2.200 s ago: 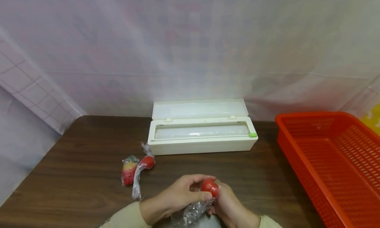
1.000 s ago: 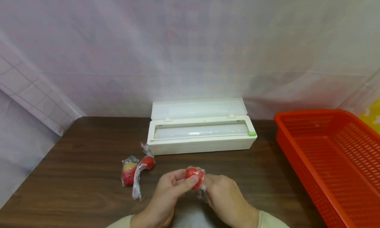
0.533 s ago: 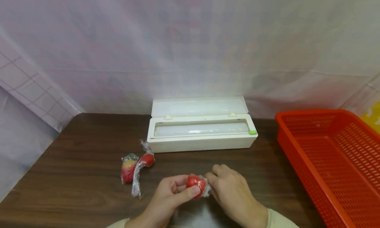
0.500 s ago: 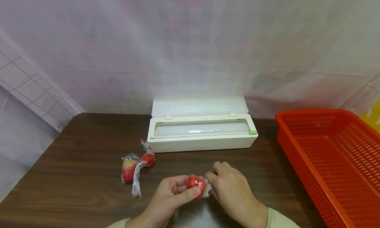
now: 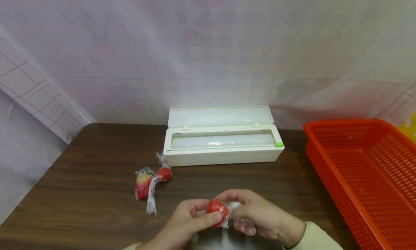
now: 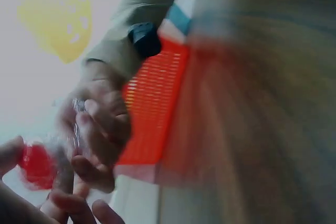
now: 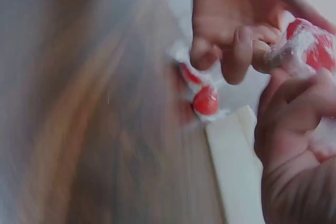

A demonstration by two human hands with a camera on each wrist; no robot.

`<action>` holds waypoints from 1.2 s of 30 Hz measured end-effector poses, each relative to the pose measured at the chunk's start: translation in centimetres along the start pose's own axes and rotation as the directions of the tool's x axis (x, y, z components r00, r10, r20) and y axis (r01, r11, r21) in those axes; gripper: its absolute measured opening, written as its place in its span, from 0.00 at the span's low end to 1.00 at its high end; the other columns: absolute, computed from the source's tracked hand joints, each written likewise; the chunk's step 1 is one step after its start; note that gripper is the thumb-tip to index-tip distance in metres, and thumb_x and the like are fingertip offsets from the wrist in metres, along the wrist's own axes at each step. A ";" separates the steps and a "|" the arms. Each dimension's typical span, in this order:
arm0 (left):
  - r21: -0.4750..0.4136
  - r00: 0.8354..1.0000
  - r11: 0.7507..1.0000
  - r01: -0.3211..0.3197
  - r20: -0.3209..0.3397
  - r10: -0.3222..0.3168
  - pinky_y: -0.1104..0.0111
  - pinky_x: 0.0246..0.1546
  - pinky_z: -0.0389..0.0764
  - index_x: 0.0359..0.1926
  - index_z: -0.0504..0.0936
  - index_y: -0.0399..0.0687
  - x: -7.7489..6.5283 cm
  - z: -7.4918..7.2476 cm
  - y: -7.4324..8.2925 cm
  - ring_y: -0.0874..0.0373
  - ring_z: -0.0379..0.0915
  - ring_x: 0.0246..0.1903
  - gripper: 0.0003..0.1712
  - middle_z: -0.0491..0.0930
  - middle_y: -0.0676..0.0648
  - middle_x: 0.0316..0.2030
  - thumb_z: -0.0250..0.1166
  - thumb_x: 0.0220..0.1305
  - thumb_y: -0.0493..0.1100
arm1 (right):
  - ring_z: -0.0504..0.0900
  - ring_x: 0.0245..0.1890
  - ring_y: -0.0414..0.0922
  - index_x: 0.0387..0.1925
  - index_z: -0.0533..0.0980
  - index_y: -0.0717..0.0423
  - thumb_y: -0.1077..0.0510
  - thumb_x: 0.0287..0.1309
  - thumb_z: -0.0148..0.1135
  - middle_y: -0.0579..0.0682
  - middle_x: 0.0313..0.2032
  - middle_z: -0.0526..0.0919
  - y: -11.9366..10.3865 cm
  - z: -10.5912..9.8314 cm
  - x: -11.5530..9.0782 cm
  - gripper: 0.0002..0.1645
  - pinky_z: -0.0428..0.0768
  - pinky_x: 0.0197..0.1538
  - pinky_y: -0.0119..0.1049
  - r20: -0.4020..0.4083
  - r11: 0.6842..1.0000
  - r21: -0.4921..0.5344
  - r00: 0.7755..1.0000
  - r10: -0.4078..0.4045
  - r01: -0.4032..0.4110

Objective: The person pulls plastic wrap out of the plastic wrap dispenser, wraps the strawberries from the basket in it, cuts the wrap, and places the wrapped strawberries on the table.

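Note:
In the head view my left hand pinches a small round red fruit between thumb and fingers. Clear cling film covers the fruit and bunches up on its right side. My right hand grips that gathered film, its fingers curled round the loose end. The right wrist view shows the wrapped red fruit above the right hand, with crumpled film between the hands. In the left wrist view the same fruit is blurred at the lower left.
A white cling film dispenser stands at the back, lid up, a roll inside. Left of it lie a wrapped red-and-yellow fruit and a red one with twisted film. A red plastic basket stands on the right.
The right hand has gone from bunched fingers beside the fruit to a turned grip on the gathered film. The left hand keeps its pinch on the fruit, having shifted left since the earliest frame.

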State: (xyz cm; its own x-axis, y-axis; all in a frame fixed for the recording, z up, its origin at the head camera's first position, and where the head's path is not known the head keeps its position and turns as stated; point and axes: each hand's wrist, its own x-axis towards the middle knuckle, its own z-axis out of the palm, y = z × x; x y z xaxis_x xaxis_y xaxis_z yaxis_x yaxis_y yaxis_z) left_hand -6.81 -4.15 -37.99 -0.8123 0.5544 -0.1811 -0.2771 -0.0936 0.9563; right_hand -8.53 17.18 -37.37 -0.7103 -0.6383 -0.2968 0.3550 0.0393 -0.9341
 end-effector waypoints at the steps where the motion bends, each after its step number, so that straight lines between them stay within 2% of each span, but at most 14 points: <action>1: -0.003 1.000 1.000 0.007 -0.024 -0.007 0.77 0.36 0.77 0.53 0.73 0.24 0.0 0.0 0.3 0.70 0.79 0.32 0.29 0.87 0.48 0.35 0.64 0.61 0.46 | 0.72 0.16 0.32 0.56 0.67 0.60 0.66 0.53 0.55 0.43 0.25 0.76 0.0 -0.3 -0.1 0.26 0.69 0.15 0.22 0.030 0.996 0.092 1.000 0.006 -0.009; 4: -0.007 0.994 1.000 0.018 -0.108 -0.019 0.78 0.31 0.73 0.54 0.73 0.26 0.1 -0.1 0.8 0.71 0.73 0.27 0.30 0.84 0.59 0.30 0.65 0.60 0.47 | 0.80 0.27 0.35 0.60 0.61 0.61 0.64 0.59 0.54 0.46 0.35 0.79 0.1 -0.9 -0.6 0.28 0.79 0.24 0.24 0.067 0.972 0.235 0.997 -0.038 0.021; 6: -0.002 0.989 1.000 0.014 -0.147 -0.014 0.78 0.29 0.70 0.54 0.73 0.26 0.2 -0.2 0.7 0.71 0.70 0.25 0.30 0.83 0.60 0.29 0.65 0.60 0.47 | 0.82 0.35 0.38 0.63 0.58 0.65 0.63 0.61 0.55 0.48 0.41 0.79 0.1 -0.8 -0.6 0.30 0.83 0.32 0.29 -0.002 0.977 0.197 0.996 -0.088 0.087; 8: -0.009 0.987 1.000 0.010 -0.161 -0.012 0.77 0.31 0.72 0.54 0.72 0.25 0.2 -0.3 0.5 0.71 0.73 0.27 0.30 0.84 0.59 0.31 0.65 0.60 0.46 | 0.82 0.39 0.41 0.63 0.56 0.68 0.62 0.61 0.58 0.51 0.44 0.78 0.1 -0.4 -0.5 0.34 0.84 0.38 0.34 -0.127 0.983 0.096 0.982 -0.141 0.154; 12: 0.024 0.993 1.000 -0.006 -0.116 0.008 0.77 0.37 0.77 0.55 0.72 0.25 0.1 -0.1 -0.1 0.69 0.79 0.34 0.29 0.86 0.47 0.39 0.66 0.60 0.44 | 0.83 0.34 0.41 0.55 0.63 0.70 0.66 0.54 0.63 0.50 0.38 0.79 -0.1 0.5 0.0 0.29 0.85 0.39 0.38 -0.421 0.976 -0.074 0.881 -0.218 0.206; 14: 0.100 0.996 0.995 -0.024 -0.082 0.032 0.76 0.39 0.78 0.54 0.75 0.28 0.0 0.2 -0.3 0.67 0.79 0.37 0.27 0.84 0.41 0.44 0.67 0.59 0.44 | 0.83 0.29 0.40 0.49 0.67 0.69 0.69 0.52 0.63 0.47 0.33 0.80 -0.2 0.7 0.1 0.23 0.85 0.36 0.37 -0.493 0.975 -0.078 0.843 -0.217 0.206; 17: 0.230 0.994 0.971 -0.065 -0.067 0.082 0.76 0.38 0.77 0.51 0.79 0.33 -0.2 0.5 -0.5 0.65 0.73 0.42 0.25 0.78 0.37 0.51 0.69 0.56 0.45 | 0.82 0.24 0.40 0.43 0.68 0.69 0.69 0.52 0.62 0.46 0.28 0.79 -0.3 0.7 0.1 0.17 0.85 0.32 0.37 -0.543 0.975 -0.074 0.811 -0.217 0.211; 20: 0.174 0.998 0.983 -0.051 -0.018 0.055 0.76 0.33 0.78 0.52 0.78 0.33 -0.3 0.7 -0.4 0.65 0.74 0.41 0.25 0.78 0.35 0.51 0.69 0.56 0.44 | 0.81 0.23 0.40 0.40 0.69 0.68 0.69 0.51 0.63 0.47 0.26 0.79 -0.3 0.8 0.1 0.15 0.84 0.29 0.37 -0.586 0.973 -0.086 0.779 -0.223 0.214; 22: 0.085 1.000 0.996 0.009 0.028 -0.011 0.77 0.29 0.78 0.53 0.77 0.32 -0.3 0.8 -0.4 0.65 0.78 0.34 0.27 0.82 0.35 0.47 0.69 0.56 0.44 | 0.80 0.22 0.41 0.41 0.70 0.68 0.70 0.49 0.63 0.47 0.25 0.79 -0.3 0.8 0.2 0.16 0.84 0.27 0.38 -0.605 0.970 -0.108 0.759 -0.239 0.219; 24: 0.020 0.994 0.997 0.080 0.077 -0.081 0.76 0.27 0.79 0.53 0.76 0.30 -0.2 0.9 -0.4 0.65 0.80 0.29 0.27 0.84 0.36 0.42 0.69 0.56 0.43 | 0.80 0.21 0.40 0.41 0.70 0.69 0.71 0.49 0.63 0.47 0.25 0.79 -0.1 0.9 0.2 0.16 0.83 0.26 0.37 -0.601 0.968 -0.140 0.759 -0.250 0.208; 28: 0.088 0.992 0.991 0.103 0.067 -0.109 0.75 0.35 0.81 0.50 0.78 0.34 -0.2 1.3 -0.6 0.63 0.81 0.32 0.24 0.85 0.41 0.40 0.71 0.52 0.40 | 0.79 0.21 0.39 0.40 0.71 0.71 0.72 0.48 0.64 0.49 0.26 0.78 0.1 1.1 0.3 0.16 0.82 0.25 0.36 -0.594 0.965 -0.180 0.761 -0.262 0.192; 33: 0.081 0.998 0.995 0.057 -0.021 -0.055 0.70 0.35 0.83 0.61 0.65 0.33 -0.1 1.3 -0.4 0.58 0.83 0.34 0.40 0.84 0.36 0.41 0.74 0.49 0.40 | 0.78 0.23 0.38 0.34 0.75 0.64 0.70 0.47 0.66 0.53 0.28 0.81 0.6 1.6 0.5 0.10 0.82 0.27 0.33 -0.640 0.947 -0.276 0.704 -0.308 0.164; 34: 0.067 0.998 0.997 0.046 -0.041 -0.043 0.69 0.35 0.83 0.64 0.62 0.32 0.0 1.3 -0.3 0.57 0.83 0.35 0.44 0.84 0.35 0.42 0.74 0.49 0.40 | 0.78 0.23 0.38 0.33 0.76 0.63 0.70 0.47 0.66 0.53 0.28 0.81 0.9 1.7 0.4 0.09 0.81 0.27 0.32 -0.635 0.946 -0.292 0.711 -0.304 0.144; 36: 0.035 0.996 0.999 0.030 -0.084 -0.027 0.69 0.33 0.83 0.67 0.57 0.31 0.1 1.3 -0.1 0.57 0.83 0.35 0.48 0.83 0.34 0.44 0.73 0.50 0.40 | 0.79 0.25 0.36 0.35 0.78 0.65 0.67 0.51 0.64 0.55 0.31 0.83 1.5 2.0 0.2 0.07 0.82 0.30 0.30 -0.591 0.951 -0.284 0.760 -0.272 0.120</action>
State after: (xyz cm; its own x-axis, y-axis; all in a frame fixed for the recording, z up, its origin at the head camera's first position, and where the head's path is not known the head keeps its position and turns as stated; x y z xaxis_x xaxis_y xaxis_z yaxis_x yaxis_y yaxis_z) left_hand -6.20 -2.95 -37.84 -0.8448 0.4854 -0.2253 -0.2828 -0.0476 0.9580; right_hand -6.96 15.55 -38.41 -0.9952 -0.0414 -0.0886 0.0799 0.1792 -0.9806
